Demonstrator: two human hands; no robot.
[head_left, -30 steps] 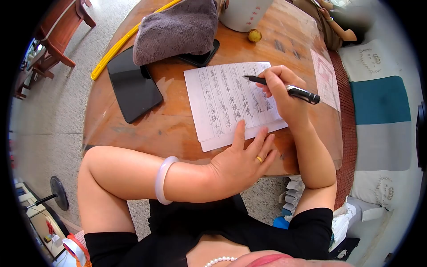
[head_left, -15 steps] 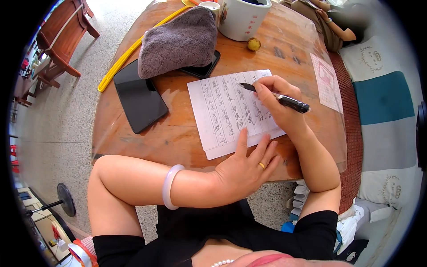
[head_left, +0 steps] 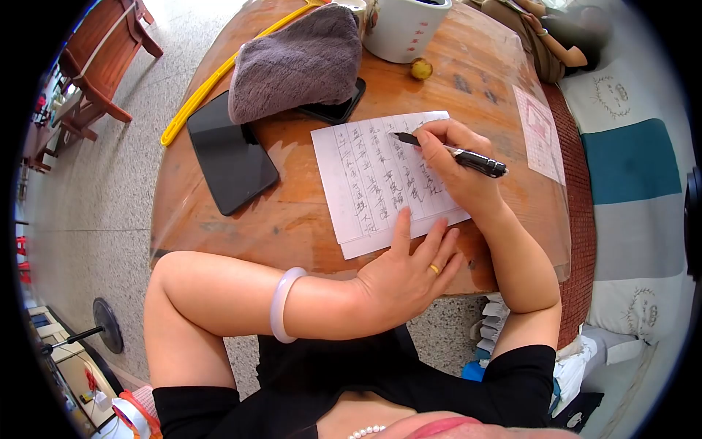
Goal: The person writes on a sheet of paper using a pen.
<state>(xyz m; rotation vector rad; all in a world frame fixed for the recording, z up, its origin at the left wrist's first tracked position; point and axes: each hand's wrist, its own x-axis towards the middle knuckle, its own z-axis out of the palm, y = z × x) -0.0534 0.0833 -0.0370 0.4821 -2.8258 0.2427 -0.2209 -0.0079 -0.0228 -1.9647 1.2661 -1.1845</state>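
A black pen [head_left: 479, 162] is gripped in my right hand [head_left: 459, 161], its tip over the upper part of a lined paper sheet [head_left: 344, 190]. Columns of handwriting cover much of the sheet, and another sheet's edge shows beneath it. My left hand [head_left: 406, 274] lies spread across the lower edge of the paper, fingers apart, with a ring on one finger. To the left rests a large black phone [head_left: 230, 157]. A grey towel [head_left: 296, 66] lies above it, partly covering a second dark phone [head_left: 336, 108].
A white mug-like pot [head_left: 404, 29] and a small round yellowish fruit [head_left: 421, 68] stand at the table's back. A yellow strap-like tool [head_left: 197, 95] runs along the left edge. A printed sheet [head_left: 540, 132] lies right. Another person's arm [head_left: 559, 47] shows at the upper right.
The view has shifted very slightly. The pen tip has moved a little left and up relative to the table. My left hand stays spread on the paper.
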